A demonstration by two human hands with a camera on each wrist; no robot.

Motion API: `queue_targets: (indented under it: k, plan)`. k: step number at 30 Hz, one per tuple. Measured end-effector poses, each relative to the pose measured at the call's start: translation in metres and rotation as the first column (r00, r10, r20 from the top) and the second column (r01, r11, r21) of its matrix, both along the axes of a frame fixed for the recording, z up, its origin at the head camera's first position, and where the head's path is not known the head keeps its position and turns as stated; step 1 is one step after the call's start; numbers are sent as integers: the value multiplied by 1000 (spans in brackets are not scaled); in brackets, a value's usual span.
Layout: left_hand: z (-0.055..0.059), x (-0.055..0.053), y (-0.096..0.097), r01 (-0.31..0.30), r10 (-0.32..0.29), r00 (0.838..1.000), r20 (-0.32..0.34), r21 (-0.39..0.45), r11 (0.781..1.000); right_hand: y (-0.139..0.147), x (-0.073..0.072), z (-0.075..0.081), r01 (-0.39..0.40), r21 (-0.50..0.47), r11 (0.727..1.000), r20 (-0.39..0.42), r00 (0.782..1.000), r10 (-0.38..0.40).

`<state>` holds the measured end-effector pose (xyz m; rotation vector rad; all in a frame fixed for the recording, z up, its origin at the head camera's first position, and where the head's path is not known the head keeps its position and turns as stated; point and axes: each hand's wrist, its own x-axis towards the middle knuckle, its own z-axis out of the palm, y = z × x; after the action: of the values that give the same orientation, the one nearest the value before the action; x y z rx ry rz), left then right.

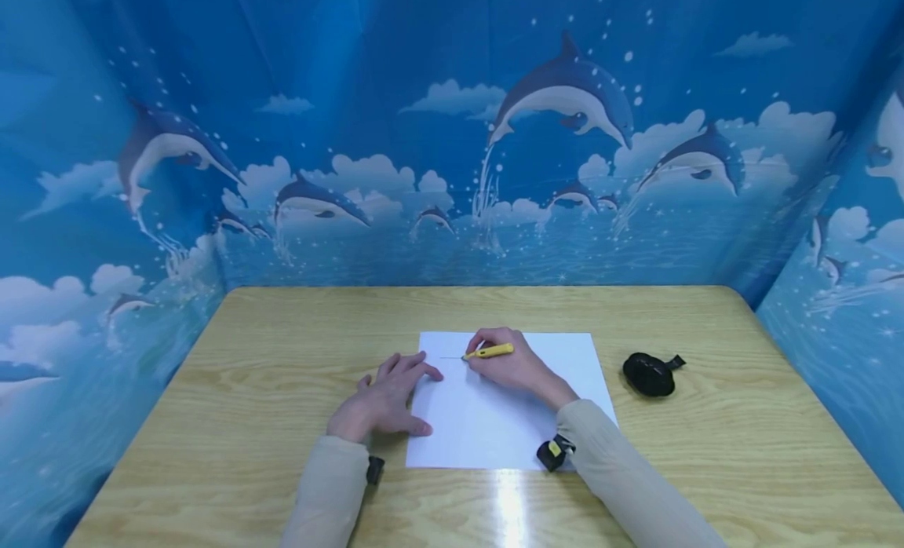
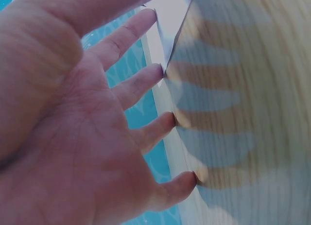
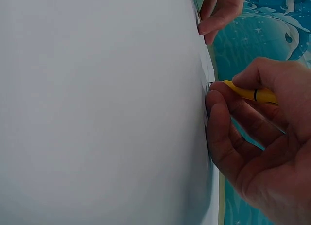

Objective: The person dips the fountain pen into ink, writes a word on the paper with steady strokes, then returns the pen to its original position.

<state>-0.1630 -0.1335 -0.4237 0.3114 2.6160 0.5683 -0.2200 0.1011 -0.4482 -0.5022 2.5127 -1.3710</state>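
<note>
Loose beige sleeves extend from the near side of a rectangular white sheet of paper, the right one crossing its near right corner, as a person works at a pale wood-grain bench. Small black wrist devices show at both cuffs, one over the sheet's near edge and the other just off its near left corner. On the sheet's far half, the right hand pinches a slim yellow pen between thumb and fingers, its remaining fingers curled beneath. A thin, straight dark line runs near the sheet's far left corner, the pen's tip at its right end. At the sheet's left edge, the left hand is spread and grasps nothing; its thumb and index fingertip rest on the paper, while the ring and little fingertips touch the bench just beyond the edge. To the right of the sheet, well apart from both hands, sits a glossy black rounded object with a short tab. Beyond the sheet and the bench hangs a blue fabric backdrop printed with leaping dolphins, white clouds and water.
</note>
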Motion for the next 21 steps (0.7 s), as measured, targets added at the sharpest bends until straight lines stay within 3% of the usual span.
queue_targets:
  k: [21]
  plan:
    - [0, 0, 0, 9, -9, 1000, 2, 2, 1000, 6, 1, -2, 27, -6, 1000, 27, 999, -27]
